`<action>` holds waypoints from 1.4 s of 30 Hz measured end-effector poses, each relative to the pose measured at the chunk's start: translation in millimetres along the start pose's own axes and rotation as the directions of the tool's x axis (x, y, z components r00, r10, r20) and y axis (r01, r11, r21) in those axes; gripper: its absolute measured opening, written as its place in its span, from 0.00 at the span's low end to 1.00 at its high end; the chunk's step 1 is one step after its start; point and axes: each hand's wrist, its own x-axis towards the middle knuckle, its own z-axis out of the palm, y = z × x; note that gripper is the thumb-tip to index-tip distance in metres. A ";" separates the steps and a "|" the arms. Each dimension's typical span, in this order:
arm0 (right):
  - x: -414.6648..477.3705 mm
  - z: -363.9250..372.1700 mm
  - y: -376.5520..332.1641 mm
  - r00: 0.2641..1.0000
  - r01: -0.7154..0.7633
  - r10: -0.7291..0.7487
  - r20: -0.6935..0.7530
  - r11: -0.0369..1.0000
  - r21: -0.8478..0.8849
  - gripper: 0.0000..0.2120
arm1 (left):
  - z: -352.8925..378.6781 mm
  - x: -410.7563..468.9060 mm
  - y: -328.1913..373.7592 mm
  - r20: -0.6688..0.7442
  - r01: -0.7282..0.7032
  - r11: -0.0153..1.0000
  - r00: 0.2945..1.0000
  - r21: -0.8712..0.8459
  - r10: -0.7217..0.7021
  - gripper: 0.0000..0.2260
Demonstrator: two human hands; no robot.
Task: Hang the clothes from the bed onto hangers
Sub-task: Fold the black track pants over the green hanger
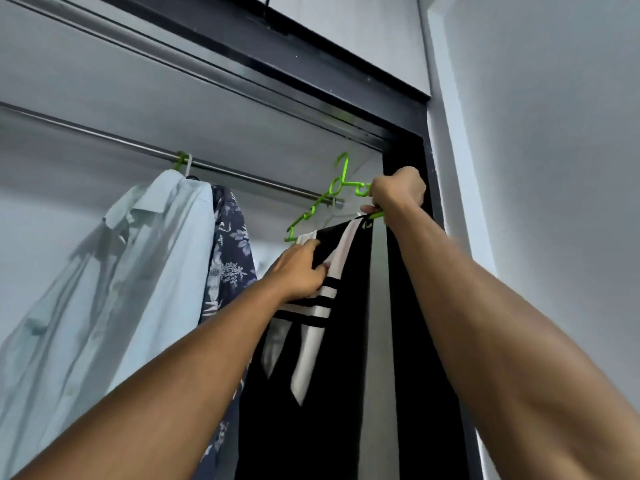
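A black garment with white stripes (311,393) hangs from a bright green hanger (332,188) held up near the right end of the wardrobe rail (242,176). The hanger's hook sits above and just in front of the rail's end; I cannot tell whether it rests on the rail. My right hand (398,192) grips the hanger's right shoulder together with the cloth. My left hand (298,271) pinches the garment's striped upper part lower down on the left.
A pale blue shirt (114,289) and a dark floral shirt (228,258) hang on the rail to the left, on hangers. The wardrobe's black frame (408,147) runs just right of my right hand, and a white wall (554,168) lies beyond it.
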 end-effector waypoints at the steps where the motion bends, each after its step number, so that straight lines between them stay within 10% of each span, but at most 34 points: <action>1: 4.9 12.7 4.8 1.000 0.017 -0.017 -0.010 0.999 -0.030 0.04 | 7.0 8.4 -7.8 -0.013 0.008 1.000 1.000 -0.017 -0.008 0.23; 30: 84.0 121.5 107.1 0.989 0.130 -0.148 -0.027 0.930 -0.343 0.09 | 121.5 57.0 -49.7 0.137 0.124 0.982 0.985 -0.141 -0.105 0.24; 42: 66.0 100.2 88.8 0.941 0.190 -0.147 0.305 0.975 -0.115 0.19 | 81.2 2.4 -28.1 0.197 0.151 0.988 0.970 -0.015 -0.145 0.34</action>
